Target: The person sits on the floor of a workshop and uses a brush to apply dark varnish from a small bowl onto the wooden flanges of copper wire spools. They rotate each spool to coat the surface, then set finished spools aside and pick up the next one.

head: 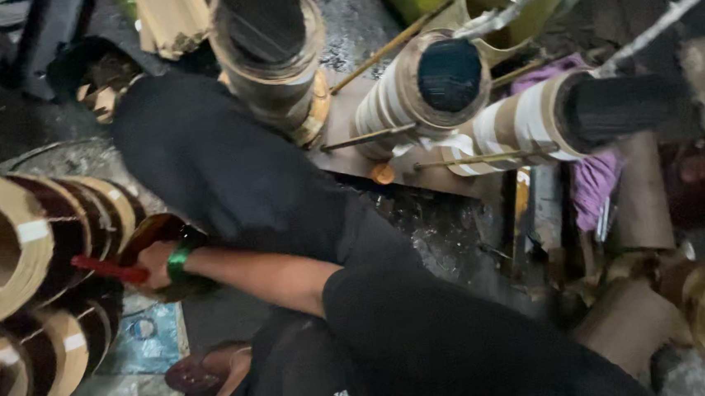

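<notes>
Left hand (157,265) outstretched, fingers gripping red-handled tool (109,269) beside coils (66,234).

Hand (157,265) with green wristband (178,264) grips red-handled tool (109,269) beside brown paper-wrapped coils (50,244); three upright taped windings (444,84) on floor beyond.

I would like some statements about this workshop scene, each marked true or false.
1. One hand holds a red tool. True.
2. That hand's wrist has a blue band. False: the band is green.
3. Wound coils lie by that hand. True.
4. The three upright coils at the top have white cores. False: the cores are dark.
5. A purple cloth lies at the right. True.
</notes>
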